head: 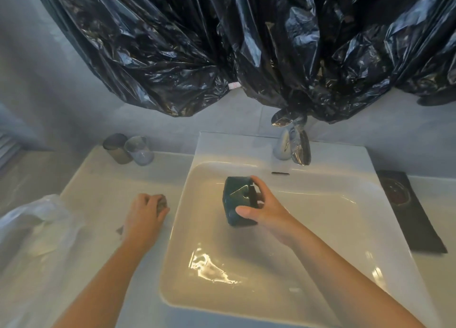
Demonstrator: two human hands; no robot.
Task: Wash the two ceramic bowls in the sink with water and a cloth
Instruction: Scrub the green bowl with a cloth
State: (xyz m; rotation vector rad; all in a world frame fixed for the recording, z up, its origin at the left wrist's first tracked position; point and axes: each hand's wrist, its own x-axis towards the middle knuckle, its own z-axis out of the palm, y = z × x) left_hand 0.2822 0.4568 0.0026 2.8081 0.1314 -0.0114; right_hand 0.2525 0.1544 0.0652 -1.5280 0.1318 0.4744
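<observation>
Right hand [264, 204] has its fingers clasped on a teal bowl [235, 199] inside the sink [333, 209]. Left hand [144, 217] has its fingers curled round the cloth [162, 203] on the tabletop [98, 187]. Washing looks barely begun: the next move calls for tap [299, 147] water and bringing the cloth over.

Crumpled black plastic sheeting [246, 43] runs off the top edge, hiding whatever is behind it and wrapping part of the chrome tap [287, 145]. The left hand [145, 214] hides most of a grey crumpled wad [162, 203]. The right hand [267, 208] covers one side of a dark teal glazed object [234, 199], its form unclear. The left edge cuts off a white plastic bag [37, 219].
</observation>
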